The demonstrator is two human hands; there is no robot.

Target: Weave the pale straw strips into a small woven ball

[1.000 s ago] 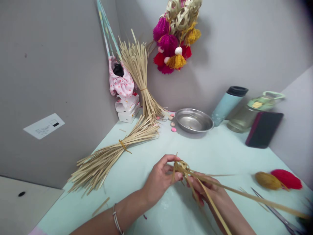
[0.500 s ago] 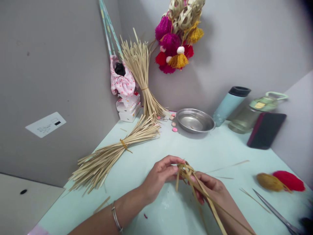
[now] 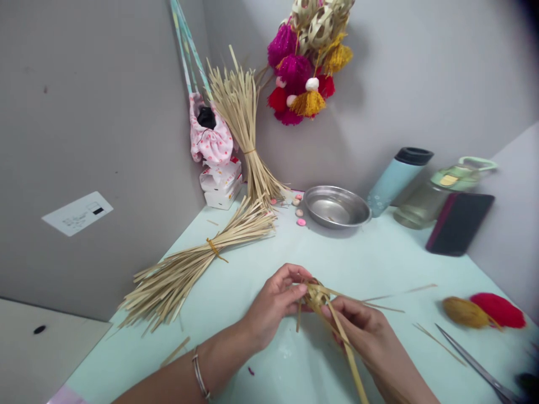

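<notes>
A small woven knot of tan straw strips [image 3: 316, 295] hangs just above the pale green table [image 3: 236, 292], held between both hands. My left hand [image 3: 273, 303] pinches its left side with thumb and fingertips. My right hand [image 3: 362, 331] grips the right side, fingers curled round the strips. One long strip [image 3: 349, 353] runs from the knot down over my right hand toward the bottom edge. A thin strip trails off to the right along the table.
A tied straw bundle [image 3: 197, 264] lies at the left, another [image 3: 244, 129] leans in the corner. At the back are a steel bowl [image 3: 336, 206], a blue flask [image 3: 396, 179], a green bottle [image 3: 438, 193] and a dark phone [image 3: 458, 223]. Yarn tassels [image 3: 484, 311] and scissors [image 3: 475, 362] lie at the right.
The long strips that stretched to the right a second ago have been drawn in. The knot looks tighter, and one long strip now points down over my right hand.
</notes>
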